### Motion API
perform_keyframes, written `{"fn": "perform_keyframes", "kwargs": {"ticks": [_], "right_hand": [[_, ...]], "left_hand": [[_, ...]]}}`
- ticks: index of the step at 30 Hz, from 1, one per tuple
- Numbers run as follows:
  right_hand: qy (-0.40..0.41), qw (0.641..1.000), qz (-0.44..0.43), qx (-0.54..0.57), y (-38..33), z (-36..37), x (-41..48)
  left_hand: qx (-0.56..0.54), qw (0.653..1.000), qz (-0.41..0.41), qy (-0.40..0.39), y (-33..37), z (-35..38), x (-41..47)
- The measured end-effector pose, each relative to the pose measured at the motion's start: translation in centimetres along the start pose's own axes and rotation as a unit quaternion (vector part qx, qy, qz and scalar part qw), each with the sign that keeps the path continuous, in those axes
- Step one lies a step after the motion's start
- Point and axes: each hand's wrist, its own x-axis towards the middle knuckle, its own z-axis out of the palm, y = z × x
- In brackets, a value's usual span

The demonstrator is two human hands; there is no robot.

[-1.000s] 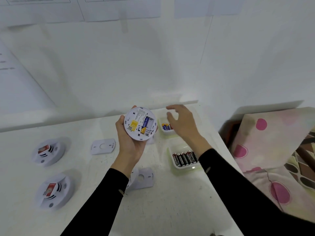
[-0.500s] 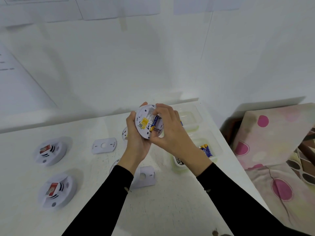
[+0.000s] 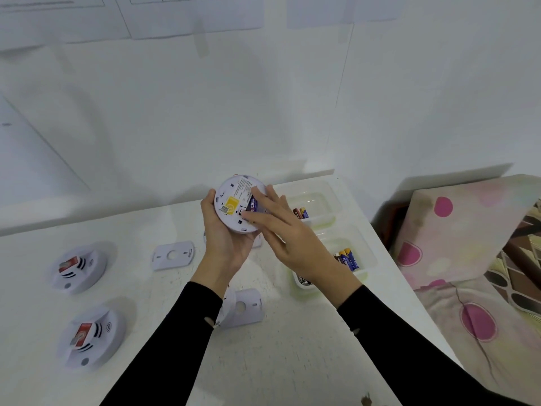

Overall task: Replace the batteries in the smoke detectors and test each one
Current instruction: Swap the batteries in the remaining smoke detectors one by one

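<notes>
My left hand (image 3: 227, 244) grips a round white smoke detector (image 3: 234, 200) from below, its back side with a yellow label facing me. A purple battery (image 3: 252, 204) lies in its compartment. My right hand (image 3: 288, 235) lies over the detector's right part with straight fingers, fingertips on the battery area. Two more smoke detectors with red tags lie face up at the left, one farther (image 3: 77, 269) and one nearer (image 3: 90, 336).
Two white mounting plates (image 3: 172, 254) (image 3: 244, 307) lie on the white table (image 3: 292, 361). Clear trays with batteries stand at the right: a far one (image 3: 314, 200) and a near one (image 3: 355, 250). A flowered cushion (image 3: 468, 259) sits beyond the table's right edge.
My right hand came over from the trays onto the detector, then straightened its fingers over the battery area. The detector stayed in my left hand.
</notes>
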Motion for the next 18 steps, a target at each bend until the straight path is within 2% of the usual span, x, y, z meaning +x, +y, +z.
{"fn": "perform_keyframes", "kwargs": {"ticks": [2,3,6,8,9,11,13,15,18], "right_hand": [[0.036,0.999,0.007,0.038,-0.7,-0.3,0.1],[0.06,0.994,0.038,0.078,-1.4,-0.8,0.3],[0.174,0.948,0.161,0.211,-2.6,-2.5,1.8],[0.232,0.917,0.231,0.226,-0.4,-3.3,2.7],[0.237,0.912,0.275,0.189,1.7,-3.7,2.9],[0.156,0.922,0.352,0.036,5.8,-4.4,3.1],[0.043,0.912,0.401,-0.077,8.8,-4.7,3.1],[-0.023,0.895,0.425,-0.134,10.1,-4.6,3.4],[-0.068,0.876,0.445,-0.174,10.7,-4.2,4.1]], "left_hand": [[-0.003,1.0,-0.008,-0.003,-0.2,0.1,0.0],[-0.003,1.0,-0.008,-0.007,-0.3,0.2,-0.1],[-0.007,1.0,-0.002,-0.018,-0.6,0.3,-0.1],[-0.013,1.0,-0.002,-0.017,-0.6,0.1,-0.2],[-0.015,1.0,-0.003,-0.015,-0.7,0.0,-0.3],[-0.021,1.0,-0.005,-0.012,-0.6,-0.2,-0.4],[-0.03,0.999,-0.008,-0.011,-0.5,-0.1,-0.6],[-0.041,0.999,-0.013,-0.011,-0.3,-0.1,-0.8],[-0.043,0.999,-0.007,-0.015,-0.1,-0.2,-0.9]]}}
